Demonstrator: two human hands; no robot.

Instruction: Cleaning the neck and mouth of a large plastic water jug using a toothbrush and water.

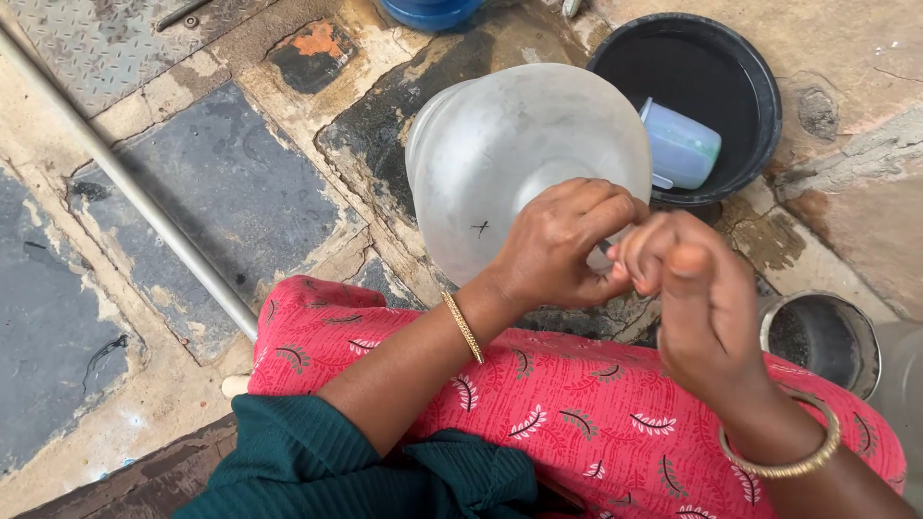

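A large translucent plastic water jug (514,144) stands tilted on the worn stone floor in front of my knees. My left hand (567,245) is curled around the jug's neck, fingers closed on it. My right hand (697,308) is bunched up right beside the left, fingertips together at the mouth of the jug; what they pinch is hidden. Both wrists carry gold bangles. My lap is covered by pink cloth with a leaf pattern (577,404).
A black round tub (750,67) behind the jug holds a pale blue plastic mug (683,146). A steel vessel (827,336) stands at the right. A metal pipe (125,183) runs diagonally across the cracked floor at left. A blue container (428,12) sits at the top edge.
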